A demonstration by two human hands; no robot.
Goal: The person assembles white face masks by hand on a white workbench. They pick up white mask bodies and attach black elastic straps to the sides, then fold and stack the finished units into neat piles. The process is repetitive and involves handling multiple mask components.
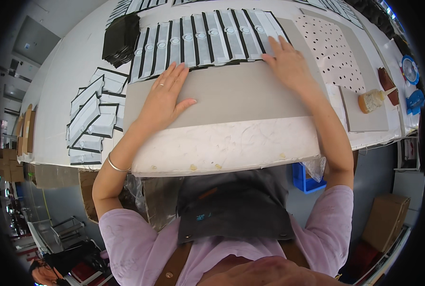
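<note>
A row of overlapping pale grey panels with black edges (pixel 188 40) lies across the far part of a grey board (pixel 222 95); most bear a small round mark. My left hand (pixel 167 93) rests flat near the row's front edge, fingers stretched and thumb out to the right, a ring on one finger. At the row's right end my right hand (pixel 287 62) lies with fingers spread, its fingertips on the last panel. Neither hand grips anything.
Left of the board is a loose heap of similar panels (pixel 91 117), with a stack of black pieces (pixel 121 40) behind it. To the right lie a dotted pink sheet (pixel 331 47), a glue bottle (pixel 370 101) and a blue tape roll (pixel 410 69). The white table's front edge (pixel 226 170) is close to my apron.
</note>
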